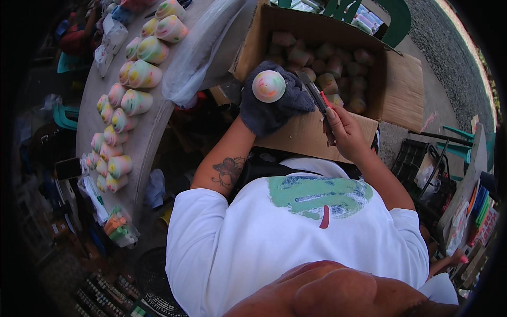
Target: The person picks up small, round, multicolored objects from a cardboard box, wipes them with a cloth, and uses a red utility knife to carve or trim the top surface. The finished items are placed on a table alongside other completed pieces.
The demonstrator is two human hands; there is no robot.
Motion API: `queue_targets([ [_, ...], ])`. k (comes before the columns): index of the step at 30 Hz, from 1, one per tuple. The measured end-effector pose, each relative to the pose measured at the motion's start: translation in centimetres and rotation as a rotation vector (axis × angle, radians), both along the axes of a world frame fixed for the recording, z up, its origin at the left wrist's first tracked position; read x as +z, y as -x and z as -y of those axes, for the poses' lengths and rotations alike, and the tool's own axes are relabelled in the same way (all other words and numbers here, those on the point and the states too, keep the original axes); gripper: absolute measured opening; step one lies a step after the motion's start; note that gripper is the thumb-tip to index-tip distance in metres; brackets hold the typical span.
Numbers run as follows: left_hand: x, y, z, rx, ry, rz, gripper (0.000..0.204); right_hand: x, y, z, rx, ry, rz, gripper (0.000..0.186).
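A dark grey cloth [270,119] wraps my left hand [244,132], hiding its fingers. Out of the cloth rises a rounded, candle-like piece [269,84], white with pink, yellow and green speckles, which the hand holds at the near left edge of an open cardboard box [404,87]. My right hand [344,131] is closed round a box cutter [318,96] with a dark body and a red part. Its blade end points up and left toward the speckled piece, apart from it. Several similar pieces [334,66] lie inside the box beyond my hands.
On the left, a curved pale table [158,113] carries rows of speckled pieces [136,102]. Clear plastic sheeting [198,58] drapes over its edge. A green chair [396,21] stands behind the box, and a black folding frame [422,164] stands at the right.
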State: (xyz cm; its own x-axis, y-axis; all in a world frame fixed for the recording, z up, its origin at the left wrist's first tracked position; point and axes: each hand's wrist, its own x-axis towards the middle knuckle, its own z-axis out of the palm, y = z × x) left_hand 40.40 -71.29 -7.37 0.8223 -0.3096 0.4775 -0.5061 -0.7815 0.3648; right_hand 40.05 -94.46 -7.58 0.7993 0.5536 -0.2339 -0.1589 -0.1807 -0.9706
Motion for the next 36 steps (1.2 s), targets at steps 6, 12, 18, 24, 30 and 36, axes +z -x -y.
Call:
queue_targets([
  [6,-0.7,-0.2,0.3,0.099,0.145,-0.131,0.013,0.7,1.7,-1.4,0.048,-0.161,-0.411,0.04],
  [12,-1.3,0.0,0.2,0.088,0.104,-0.149,0.016,0.5,1.7,-2.0,0.043,-0.18,-0.404,0.04],
  [18,-2.0,-0.1,-0.1,0.08,0.11,-0.147,0.019,0.6,1.6,-2.2,0.045,-0.173,-0.41,0.037],
  [24,-1.9,0.0,-0.1,0.08,0.095,-0.173,0.021,0.8,1.7,-2.4,0.019,-0.14,-0.411,0.035],
  [30,-1.7,0.2,0.4,0.103,0.243,-0.231,0.02,1.5,1.6,-2.5,0.024,-0.087,-0.422,0.033],
  [36,-1.4,0.0,0.0,0.044,0.076,-0.126,0.013,1.3,1.9,-2.8,0.043,-0.061,-0.393,0.034],
])
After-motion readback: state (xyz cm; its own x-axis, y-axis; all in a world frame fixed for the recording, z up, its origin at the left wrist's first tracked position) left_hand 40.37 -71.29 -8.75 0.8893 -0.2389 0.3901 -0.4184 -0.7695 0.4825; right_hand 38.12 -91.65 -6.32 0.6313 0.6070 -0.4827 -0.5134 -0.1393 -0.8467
